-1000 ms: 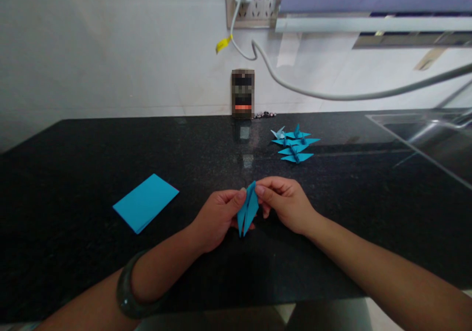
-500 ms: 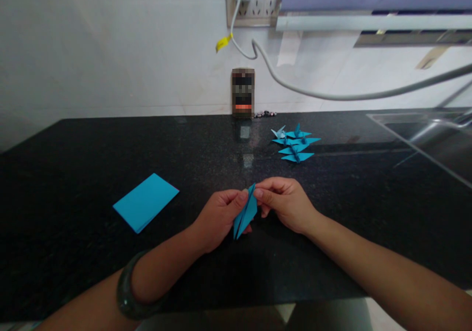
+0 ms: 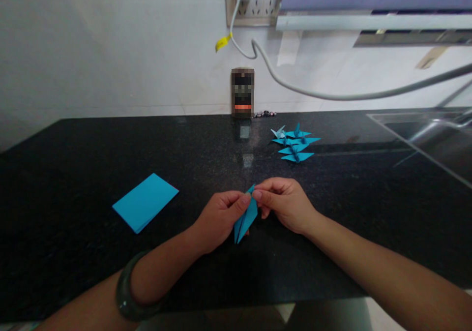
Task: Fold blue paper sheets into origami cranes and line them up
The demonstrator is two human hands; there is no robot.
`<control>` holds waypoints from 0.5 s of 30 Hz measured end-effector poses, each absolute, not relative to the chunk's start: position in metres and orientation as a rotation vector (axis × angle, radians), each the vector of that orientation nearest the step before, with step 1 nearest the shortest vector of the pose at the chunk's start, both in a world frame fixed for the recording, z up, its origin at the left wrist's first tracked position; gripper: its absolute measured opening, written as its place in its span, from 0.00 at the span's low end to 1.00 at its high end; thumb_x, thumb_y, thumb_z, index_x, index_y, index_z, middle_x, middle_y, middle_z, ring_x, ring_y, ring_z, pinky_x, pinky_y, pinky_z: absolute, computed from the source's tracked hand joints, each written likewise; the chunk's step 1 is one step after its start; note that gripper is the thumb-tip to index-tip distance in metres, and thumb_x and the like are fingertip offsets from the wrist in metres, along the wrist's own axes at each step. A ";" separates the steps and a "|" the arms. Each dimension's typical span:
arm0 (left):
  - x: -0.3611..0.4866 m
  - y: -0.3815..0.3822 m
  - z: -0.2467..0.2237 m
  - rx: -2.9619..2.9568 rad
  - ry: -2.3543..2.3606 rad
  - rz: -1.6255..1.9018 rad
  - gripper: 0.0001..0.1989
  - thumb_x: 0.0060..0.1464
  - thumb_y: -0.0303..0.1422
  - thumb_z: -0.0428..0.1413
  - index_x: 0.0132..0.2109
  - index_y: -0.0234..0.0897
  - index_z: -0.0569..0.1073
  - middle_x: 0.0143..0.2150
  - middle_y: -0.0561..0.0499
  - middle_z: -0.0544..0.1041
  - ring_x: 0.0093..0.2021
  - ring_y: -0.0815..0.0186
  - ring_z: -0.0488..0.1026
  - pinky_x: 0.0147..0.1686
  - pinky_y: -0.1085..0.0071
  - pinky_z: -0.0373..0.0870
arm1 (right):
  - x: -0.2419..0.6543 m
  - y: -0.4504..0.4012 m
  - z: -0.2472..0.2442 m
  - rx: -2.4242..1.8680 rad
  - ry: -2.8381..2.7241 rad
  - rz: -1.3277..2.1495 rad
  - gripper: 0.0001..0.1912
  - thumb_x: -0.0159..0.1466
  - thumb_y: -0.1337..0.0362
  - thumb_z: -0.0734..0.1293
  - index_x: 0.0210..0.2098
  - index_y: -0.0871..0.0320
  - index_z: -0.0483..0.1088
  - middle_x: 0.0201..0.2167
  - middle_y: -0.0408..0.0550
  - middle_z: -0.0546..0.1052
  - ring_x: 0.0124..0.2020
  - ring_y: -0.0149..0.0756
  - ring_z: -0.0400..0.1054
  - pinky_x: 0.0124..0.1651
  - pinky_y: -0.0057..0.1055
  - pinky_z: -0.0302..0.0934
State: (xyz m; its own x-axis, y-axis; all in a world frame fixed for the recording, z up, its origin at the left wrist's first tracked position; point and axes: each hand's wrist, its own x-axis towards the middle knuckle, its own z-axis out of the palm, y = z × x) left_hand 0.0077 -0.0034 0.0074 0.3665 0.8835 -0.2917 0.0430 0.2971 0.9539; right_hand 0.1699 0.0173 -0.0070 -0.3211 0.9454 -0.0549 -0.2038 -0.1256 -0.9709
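Observation:
A piece of folded blue origami paper [image 3: 248, 219], long and narrow with a slit up from its lower tip, is held above the dark countertop. My left hand [image 3: 221, 218] pinches its upper left side, thumb on top and the other fingers mostly hidden beneath. At its upper right edge, my right hand [image 3: 285, 200] grips the paper between thumb and forefinger. Both thumbs lie close together near the top point. A stack of blue paper sheets [image 3: 145, 203] lies flat to the left of my hands.
Several folded paper cranes [image 3: 297, 146] sit in a cluster beyond my right hand. A phone [image 3: 243, 92] leans upright against the wall, with a beaded strand [image 3: 264, 114] beside it. The sink edge [image 3: 416, 149] is at right. A grey cable [image 3: 332, 96] hangs from the wall socket [image 3: 254, 4].
The folded paper has tilted slightly, its lower tip a little lower. My left thumb has shifted slightly down along it; both hands keep their grip.

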 end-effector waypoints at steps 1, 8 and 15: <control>0.008 -0.004 0.007 1.135 1.034 0.724 0.21 0.48 0.50 0.53 0.28 0.33 0.71 0.18 0.55 0.68 0.17 0.73 0.64 0.17 0.77 0.60 | 0.170 0.017 -0.007 -0.930 -1.215 1.611 0.10 0.49 0.60 0.73 0.26 0.61 0.74 0.17 0.40 0.73 0.14 0.21 0.62 0.17 0.19 0.59; 0.007 -0.004 0.010 1.256 1.024 0.761 0.20 0.50 0.49 0.52 0.28 0.34 0.73 0.17 0.55 0.69 0.17 0.73 0.62 0.17 0.76 0.57 | 0.169 0.017 -0.005 -0.934 -1.209 1.608 0.11 0.49 0.60 0.73 0.26 0.61 0.74 0.17 0.41 0.73 0.14 0.22 0.62 0.16 0.20 0.59; 0.005 -0.003 0.008 1.345 0.998 0.749 0.20 0.52 0.47 0.51 0.31 0.34 0.75 0.18 0.55 0.69 0.19 0.72 0.62 0.20 0.76 0.58 | 0.170 0.017 -0.005 -0.933 -1.191 1.614 0.10 0.48 0.60 0.74 0.25 0.61 0.74 0.16 0.40 0.72 0.13 0.21 0.62 0.16 0.19 0.58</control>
State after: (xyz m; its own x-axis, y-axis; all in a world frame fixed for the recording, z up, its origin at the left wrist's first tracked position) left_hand 0.0047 -0.0028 0.0078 0.4164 0.8971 -0.1479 0.1087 0.1124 0.9877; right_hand 0.1696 0.0172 -0.0047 -0.3140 0.9475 -0.0609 -0.2217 -0.1355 -0.9657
